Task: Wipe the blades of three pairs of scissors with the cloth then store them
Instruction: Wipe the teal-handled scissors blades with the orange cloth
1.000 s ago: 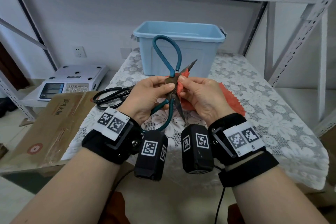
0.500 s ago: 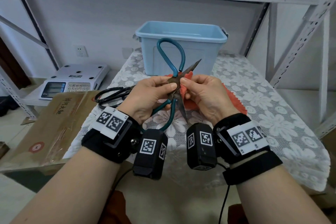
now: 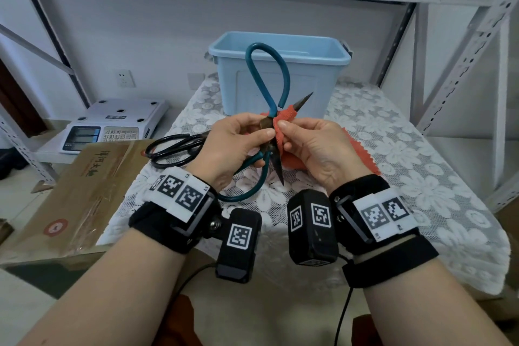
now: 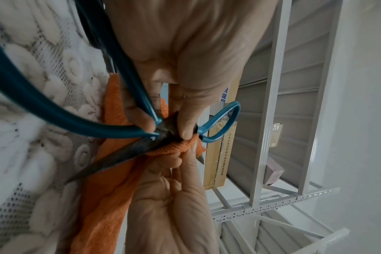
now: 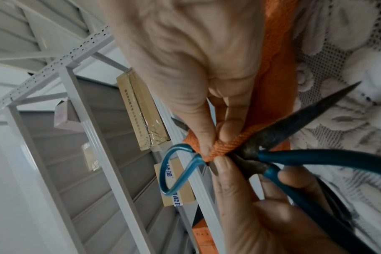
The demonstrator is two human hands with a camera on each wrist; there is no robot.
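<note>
Pinching a fold of the orange cloth (image 3: 286,116) round the upper blade close to the pivot, the right hand (image 3: 314,146) has its thumb and first fingers curled tight on the fabric, as the right wrist view shows. The left hand (image 3: 233,146) holds the teal-handled scissors (image 3: 269,87) at the pivot, with the thumb on one side and the fingers closed round the lower handle loop. The scissors are wide open and raised above the tabletop (image 3: 393,149), one loop standing up in front of the blue bin (image 3: 280,64), one bare blade pointing down toward the person.

To do this step well, the person should probably draw the cloth from the pivot out to the tip, along the flat sides and the back of the blade, never along the cutting edge toward the fingers. The left hand should keep the pivot firm so the blades cannot swing shut on the right fingers. The lower blade looks dark and still needs the same stroke; its point is near the right wrist, so care is needed there.

A black pair of scissors (image 3: 174,146) lies on the tabletop just left of the left hand. A third pair is not visible. The bin seems the likely place for storing.
</note>
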